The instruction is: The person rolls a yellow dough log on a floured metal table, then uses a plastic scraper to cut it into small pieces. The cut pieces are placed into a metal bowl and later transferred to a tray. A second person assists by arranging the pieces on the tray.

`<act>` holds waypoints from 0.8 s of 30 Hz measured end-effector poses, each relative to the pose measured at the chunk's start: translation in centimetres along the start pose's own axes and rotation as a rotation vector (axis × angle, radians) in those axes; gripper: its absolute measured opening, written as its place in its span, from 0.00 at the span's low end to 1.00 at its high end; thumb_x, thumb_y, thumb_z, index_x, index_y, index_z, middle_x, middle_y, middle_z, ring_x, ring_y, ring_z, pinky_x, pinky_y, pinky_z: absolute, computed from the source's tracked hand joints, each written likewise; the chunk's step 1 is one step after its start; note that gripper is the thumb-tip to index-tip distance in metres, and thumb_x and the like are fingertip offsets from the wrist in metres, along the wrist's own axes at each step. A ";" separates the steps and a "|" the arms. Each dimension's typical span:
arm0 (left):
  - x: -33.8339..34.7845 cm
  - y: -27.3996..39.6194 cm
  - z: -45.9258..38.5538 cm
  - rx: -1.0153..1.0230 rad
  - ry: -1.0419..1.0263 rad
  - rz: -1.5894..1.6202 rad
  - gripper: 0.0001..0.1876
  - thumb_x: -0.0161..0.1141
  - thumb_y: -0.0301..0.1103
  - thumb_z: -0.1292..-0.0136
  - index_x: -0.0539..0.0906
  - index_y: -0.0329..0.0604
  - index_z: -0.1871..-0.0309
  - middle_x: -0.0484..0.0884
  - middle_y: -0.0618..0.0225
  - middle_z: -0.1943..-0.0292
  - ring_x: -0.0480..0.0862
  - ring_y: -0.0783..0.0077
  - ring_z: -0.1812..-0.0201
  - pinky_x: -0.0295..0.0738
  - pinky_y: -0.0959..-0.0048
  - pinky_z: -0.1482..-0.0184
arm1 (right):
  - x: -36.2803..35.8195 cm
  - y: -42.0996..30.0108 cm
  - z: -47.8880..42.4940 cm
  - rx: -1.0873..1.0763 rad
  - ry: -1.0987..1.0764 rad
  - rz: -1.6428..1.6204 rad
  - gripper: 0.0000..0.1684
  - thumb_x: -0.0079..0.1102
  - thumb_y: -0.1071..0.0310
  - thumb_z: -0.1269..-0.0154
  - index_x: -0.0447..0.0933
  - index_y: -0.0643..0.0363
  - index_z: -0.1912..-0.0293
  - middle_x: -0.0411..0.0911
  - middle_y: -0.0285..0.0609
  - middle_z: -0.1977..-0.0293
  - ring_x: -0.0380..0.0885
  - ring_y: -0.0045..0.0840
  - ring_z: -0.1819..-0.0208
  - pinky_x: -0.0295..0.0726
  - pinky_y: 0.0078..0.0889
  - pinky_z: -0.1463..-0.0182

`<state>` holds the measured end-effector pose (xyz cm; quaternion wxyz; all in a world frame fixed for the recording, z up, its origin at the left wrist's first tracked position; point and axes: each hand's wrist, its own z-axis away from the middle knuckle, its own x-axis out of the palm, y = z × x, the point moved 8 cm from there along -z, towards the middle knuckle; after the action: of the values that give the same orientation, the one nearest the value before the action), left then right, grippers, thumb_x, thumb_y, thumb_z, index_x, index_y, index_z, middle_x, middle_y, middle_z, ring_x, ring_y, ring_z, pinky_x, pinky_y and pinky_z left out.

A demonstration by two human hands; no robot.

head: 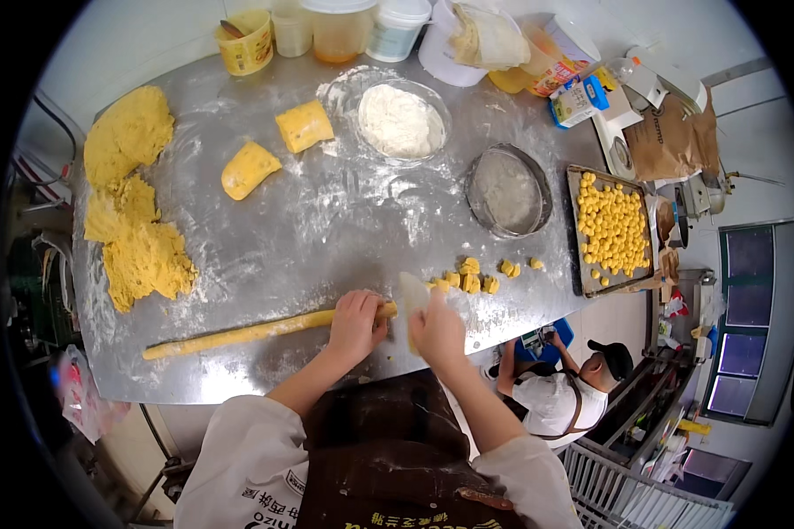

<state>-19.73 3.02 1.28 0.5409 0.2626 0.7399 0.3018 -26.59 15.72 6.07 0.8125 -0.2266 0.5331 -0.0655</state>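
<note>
A long thin rope of yellow dough [251,336] lies along the near side of the steel table. My left hand [355,325] rests over the rope close to its right end, fingers curled around it. In my right hand [439,328] is a pale, slightly blurred dough scraper [410,304], held upright just past the rope's cut end. Several small cut dough pieces [470,276] sit to the right of the scraper, some in little clusters.
Large dough mounds [142,261] lie at the left, with two thick dough logs [250,170] nearby. Behind are a bowl of flour [402,122] and a round sieve [508,190]. A baking tray [579,258] of small dough pieces stands at right. Beyond the table, a person [559,400] bends over a blue bin.
</note>
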 end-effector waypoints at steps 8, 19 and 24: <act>0.5 -0.5 0.1 0.039 -0.041 0.030 0.20 0.69 0.26 0.53 0.80 0.42 0.54 0.82 0.59 0.56 0.78 0.50 0.49 0.72 0.56 0.44 | 1.5 0.7 -0.7 -0.002 0.049 0.010 0.19 0.57 0.64 0.38 0.68 0.67 0.53 0.80 0.64 0.70 0.80 0.60 0.66 0.79 0.58 0.60; -0.7 -2.1 0.9 0.014 -0.023 -0.078 0.17 0.70 0.31 0.49 0.81 0.45 0.55 0.83 0.64 0.57 0.79 0.56 0.49 0.71 0.58 0.44 | -0.4 1.0 1.4 -0.274 0.218 -0.019 0.22 0.57 0.64 0.37 0.66 0.69 0.49 0.80 0.61 0.74 0.81 0.57 0.69 0.78 0.58 0.65; -0.6 -2.3 0.9 0.056 0.031 -0.036 0.16 0.70 0.29 0.53 0.82 0.45 0.58 0.84 0.64 0.59 0.80 0.56 0.52 0.73 0.58 0.47 | 1.7 -1.4 2.1 -0.174 0.039 0.014 0.20 0.56 0.67 0.38 0.67 0.66 0.49 0.81 0.61 0.72 0.82 0.55 0.68 0.79 0.56 0.65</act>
<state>-18.87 1.12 -0.24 0.5270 0.2594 0.7611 0.2752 -23.81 14.45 5.92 0.7796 -0.2911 0.5542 -0.0175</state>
